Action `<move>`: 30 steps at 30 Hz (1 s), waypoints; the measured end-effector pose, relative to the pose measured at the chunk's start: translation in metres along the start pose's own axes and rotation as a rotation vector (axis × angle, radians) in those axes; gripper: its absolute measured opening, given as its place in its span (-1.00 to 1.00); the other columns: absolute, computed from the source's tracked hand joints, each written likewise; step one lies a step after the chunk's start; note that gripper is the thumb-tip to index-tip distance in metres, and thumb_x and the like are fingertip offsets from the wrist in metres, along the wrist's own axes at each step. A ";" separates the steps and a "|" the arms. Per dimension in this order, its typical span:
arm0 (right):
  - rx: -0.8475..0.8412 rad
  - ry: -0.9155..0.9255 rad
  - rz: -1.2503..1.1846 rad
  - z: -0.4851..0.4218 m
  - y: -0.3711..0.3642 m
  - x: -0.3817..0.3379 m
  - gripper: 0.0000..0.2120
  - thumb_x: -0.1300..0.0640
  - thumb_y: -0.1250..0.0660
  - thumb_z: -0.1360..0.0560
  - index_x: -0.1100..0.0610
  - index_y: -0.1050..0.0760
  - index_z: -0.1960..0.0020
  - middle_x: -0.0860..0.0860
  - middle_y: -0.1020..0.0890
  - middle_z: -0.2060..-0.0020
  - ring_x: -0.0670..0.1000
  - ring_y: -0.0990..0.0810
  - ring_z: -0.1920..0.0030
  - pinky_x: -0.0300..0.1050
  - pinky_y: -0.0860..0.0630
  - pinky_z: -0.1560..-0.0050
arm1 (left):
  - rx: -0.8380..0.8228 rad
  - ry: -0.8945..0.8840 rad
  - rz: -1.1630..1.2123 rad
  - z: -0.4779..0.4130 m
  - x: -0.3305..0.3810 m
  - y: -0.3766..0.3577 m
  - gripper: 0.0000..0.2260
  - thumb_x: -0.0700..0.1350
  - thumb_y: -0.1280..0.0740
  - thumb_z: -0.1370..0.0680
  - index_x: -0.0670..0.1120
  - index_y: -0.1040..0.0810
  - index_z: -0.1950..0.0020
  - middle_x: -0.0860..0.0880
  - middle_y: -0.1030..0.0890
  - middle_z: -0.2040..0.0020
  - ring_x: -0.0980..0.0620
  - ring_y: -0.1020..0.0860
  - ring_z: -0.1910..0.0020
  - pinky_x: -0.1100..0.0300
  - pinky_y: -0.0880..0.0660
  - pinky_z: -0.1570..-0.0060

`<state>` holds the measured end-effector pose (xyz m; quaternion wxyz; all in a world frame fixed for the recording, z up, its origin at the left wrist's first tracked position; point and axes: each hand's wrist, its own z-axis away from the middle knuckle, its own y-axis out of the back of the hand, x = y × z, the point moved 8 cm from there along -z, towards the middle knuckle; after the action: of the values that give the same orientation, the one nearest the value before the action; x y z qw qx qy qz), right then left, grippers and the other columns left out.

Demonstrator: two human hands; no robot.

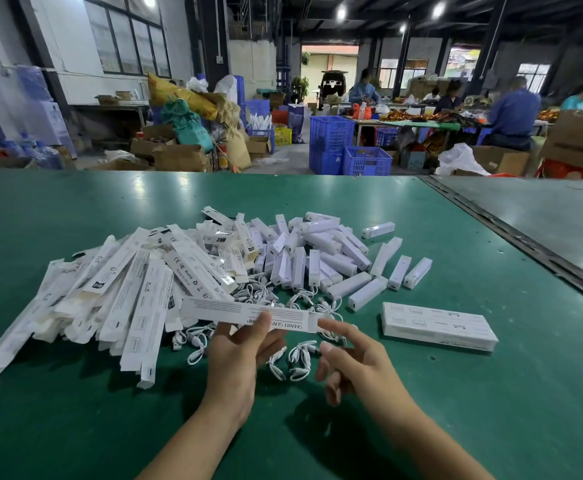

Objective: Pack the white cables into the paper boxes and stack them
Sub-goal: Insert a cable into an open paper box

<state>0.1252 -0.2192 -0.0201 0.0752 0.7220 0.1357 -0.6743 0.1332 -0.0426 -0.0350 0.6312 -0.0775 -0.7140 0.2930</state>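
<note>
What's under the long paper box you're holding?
Coiled white cables lie on the green table below the paper box. The box and the left hand cover some, so their number is unclear.

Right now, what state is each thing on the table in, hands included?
Held paper box: lifted off the table, roughly level.
Left hand: grips the box from below.
Right hand: fingers relaxed, index fingertip touching the box's right end.
Paper box pile: loose heap, left, unstacked.
White lamp units: loose pile, unboxed.
White cables: coiled, lying loose, unpacked.
Closed boxes: laid flat together, right.
</note>
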 end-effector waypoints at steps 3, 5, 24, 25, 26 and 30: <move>0.017 0.009 -0.001 -0.001 0.001 0.002 -0.59 -0.06 -0.36 -0.42 -0.05 -0.52 -0.25 0.12 -0.64 0.35 0.07 -0.52 0.48 -0.07 -0.48 0.42 | -0.008 0.026 0.024 -0.001 -0.001 0.001 -0.69 -0.09 -0.43 -0.39 -0.11 -0.53 -0.10 -0.17 -0.73 0.02 -0.15 -0.72 0.13 0.17 -0.64 0.23; 0.066 0.014 0.016 -0.001 0.003 0.002 -0.64 -0.07 -0.36 -0.42 -0.04 -0.57 -0.19 0.12 -0.65 0.34 0.05 -0.52 0.48 -0.09 -0.48 0.42 | -0.033 0.047 0.019 0.000 -0.002 0.000 -0.70 -0.08 -0.43 -0.40 -0.12 -0.54 -0.09 -0.19 -0.72 0.01 -0.16 -0.72 0.10 0.16 -0.64 0.22; 0.312 -0.057 -0.011 -0.003 0.023 0.014 -0.84 0.06 -0.40 -0.52 0.16 -0.61 0.13 0.07 -0.64 0.36 0.07 -0.57 0.49 -0.22 -0.47 0.50 | -0.131 0.152 -0.048 0.009 -0.014 -0.013 -0.63 -0.09 -0.44 -0.40 -0.24 -0.54 -0.13 -0.24 -0.71 0.00 -0.18 -0.72 0.09 0.16 -0.64 0.24; 0.322 -0.058 -0.012 -0.003 0.024 0.015 -0.84 0.08 -0.39 -0.53 0.16 -0.61 0.15 0.07 -0.63 0.37 0.06 -0.57 0.50 -0.23 -0.46 0.51 | -0.133 0.154 -0.063 0.009 -0.014 -0.013 -0.61 -0.09 -0.44 -0.40 -0.25 -0.53 -0.14 -0.23 -0.71 0.00 -0.17 -0.72 0.10 0.15 -0.64 0.24; 0.326 -0.057 -0.012 -0.003 0.025 0.015 -0.84 0.10 -0.38 -0.54 0.16 -0.61 0.16 0.07 -0.63 0.38 0.06 -0.57 0.50 -0.24 -0.45 0.51 | -0.131 0.151 -0.072 0.009 -0.014 -0.014 -0.61 -0.09 -0.44 -0.40 -0.26 -0.53 -0.14 -0.23 -0.71 0.01 -0.16 -0.72 0.10 0.15 -0.65 0.23; 0.269 -0.069 -0.072 -0.003 0.021 0.017 -0.90 0.10 -0.39 -0.53 0.11 -0.65 0.08 0.05 -0.64 0.32 0.01 -0.56 0.43 -0.18 -0.52 0.39 | -0.103 0.136 -0.022 0.010 -0.013 -0.012 -0.63 -0.09 -0.44 -0.41 -0.26 -0.53 -0.14 -0.26 -0.71 -0.01 -0.19 -0.71 0.08 0.16 -0.64 0.23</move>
<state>0.1351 -0.2368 -0.0387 -0.0422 0.6967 0.0673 -0.7129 0.1298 -0.0620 -0.0403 0.6768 -0.1217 -0.6842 0.2428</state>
